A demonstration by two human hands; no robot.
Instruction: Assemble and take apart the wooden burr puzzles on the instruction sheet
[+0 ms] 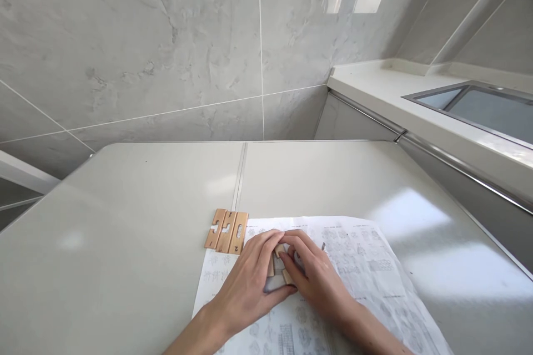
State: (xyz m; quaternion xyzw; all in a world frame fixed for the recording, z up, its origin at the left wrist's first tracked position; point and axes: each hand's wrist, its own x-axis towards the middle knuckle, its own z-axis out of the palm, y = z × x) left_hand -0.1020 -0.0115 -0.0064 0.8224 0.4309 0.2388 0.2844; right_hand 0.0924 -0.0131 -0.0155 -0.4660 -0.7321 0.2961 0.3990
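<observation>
On a printed sheet, my left hand (252, 272) and my right hand (314, 272) meet with their fingertips close together. Small wooden puzzle pieces (280, 249) show in the gap between them, partly hidden by the fingers. My left fingers curl over the far and left side of the pieces, with the thumb along the near side. The right thumb and fingers are bent around the pieces from the right. Left of my left hand lie flat wooden puzzle pieces with cutouts and black numbers (226, 232), side by side.
The printed instruction sheet (370, 266) has many small diagrams and lies on a glossy white table (125, 244) with a seam. Beyond the table stands a grey tiled wall (166, 39). At right is a white counter (375, 83) with a sink (478, 102) and a metal rail (449, 158).
</observation>
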